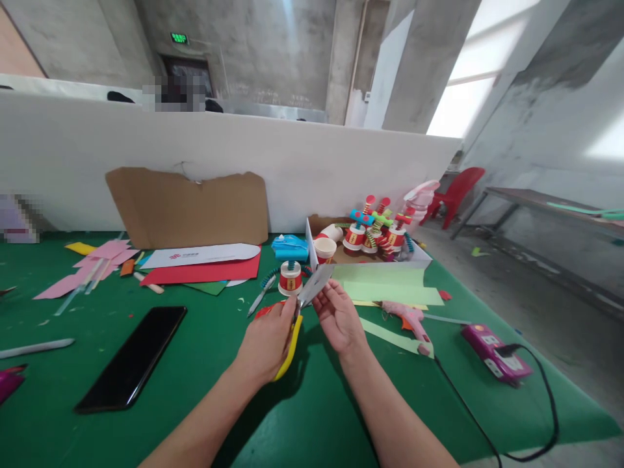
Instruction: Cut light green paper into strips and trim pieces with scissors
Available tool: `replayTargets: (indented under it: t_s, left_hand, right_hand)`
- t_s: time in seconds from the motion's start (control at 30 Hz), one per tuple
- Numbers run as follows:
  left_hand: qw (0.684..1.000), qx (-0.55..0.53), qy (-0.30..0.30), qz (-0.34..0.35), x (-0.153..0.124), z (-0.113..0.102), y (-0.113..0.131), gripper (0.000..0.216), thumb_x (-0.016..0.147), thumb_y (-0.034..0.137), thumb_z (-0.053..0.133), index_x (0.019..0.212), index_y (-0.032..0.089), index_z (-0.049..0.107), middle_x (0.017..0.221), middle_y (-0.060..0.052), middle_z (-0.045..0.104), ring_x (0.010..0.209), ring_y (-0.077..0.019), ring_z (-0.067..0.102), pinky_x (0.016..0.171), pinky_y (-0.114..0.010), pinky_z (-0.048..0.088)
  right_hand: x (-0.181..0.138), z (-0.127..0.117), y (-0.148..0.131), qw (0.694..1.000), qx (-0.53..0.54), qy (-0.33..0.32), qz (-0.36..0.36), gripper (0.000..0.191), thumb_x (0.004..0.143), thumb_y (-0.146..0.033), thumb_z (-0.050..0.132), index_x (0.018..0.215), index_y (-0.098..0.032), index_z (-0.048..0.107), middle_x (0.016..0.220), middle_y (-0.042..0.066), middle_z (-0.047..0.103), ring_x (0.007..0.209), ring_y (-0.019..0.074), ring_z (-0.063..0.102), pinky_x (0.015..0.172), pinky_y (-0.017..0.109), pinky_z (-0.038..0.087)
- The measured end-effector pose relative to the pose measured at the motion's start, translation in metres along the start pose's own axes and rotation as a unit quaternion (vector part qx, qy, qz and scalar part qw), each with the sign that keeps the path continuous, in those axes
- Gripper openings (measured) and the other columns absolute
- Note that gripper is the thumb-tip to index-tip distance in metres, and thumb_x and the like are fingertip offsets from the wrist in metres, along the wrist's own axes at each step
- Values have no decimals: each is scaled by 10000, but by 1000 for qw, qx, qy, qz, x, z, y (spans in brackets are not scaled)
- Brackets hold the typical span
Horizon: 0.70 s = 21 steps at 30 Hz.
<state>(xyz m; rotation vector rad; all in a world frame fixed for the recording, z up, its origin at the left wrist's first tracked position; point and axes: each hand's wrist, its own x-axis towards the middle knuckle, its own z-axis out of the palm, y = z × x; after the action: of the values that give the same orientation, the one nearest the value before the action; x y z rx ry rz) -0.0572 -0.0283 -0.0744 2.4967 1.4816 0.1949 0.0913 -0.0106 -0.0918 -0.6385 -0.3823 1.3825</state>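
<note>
Left hand (266, 341) is closing around the yellow-handled scissors (291, 348), fingers wrapped through the curved plastic grip, which is showing below the knuckles. The blades are mostly hidden behind the hand and cannot be made out clearly. Right hand (338, 318) is pinching the silver-grey piece of card (316, 284) by its lower edge, thumb and fingertips clamped on it. The card is a small, flat, four-sided offcut with a dull, pale sheen, tilting up and away from both hands. The hands are working close together, nearly touching, with the card sitting between them and just above. Just beyond the fingertips a white paper cup with a red band and a coiled spring (290, 278) is standing upright, and a grey pen (262, 296) is lying just left of it. Right of the right hand a pink plastic glue gun (407, 318) is lying on a pale green paper strip (390, 335). Further right a magenta power strip (490, 351) is trailing a black cable (550, 403). Well left of the left hand a black smartphone (131, 364) is lying face up on the green table cover (205, 390). Beyond the right hand an open white cardboard box (419, 259) is holding more decorated cups.
</note>
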Motion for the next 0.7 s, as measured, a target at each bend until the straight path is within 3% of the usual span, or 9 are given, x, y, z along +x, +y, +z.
replayTargets:
  t_s: [0.7]
  left_hand:
    - [1000, -22, 1, 0, 0, -5, 5, 519, 866, 107, 364, 1383, 134, 334, 1127, -178, 627, 954, -266, 643, 746, -355, 493]
  right_hand:
    - [1, -3, 3, 1000, -13, -4, 6, 236, 632, -196, 817, 758, -212, 619, 703, -47, 674, 647, 99, 630, 658, 220, 531]
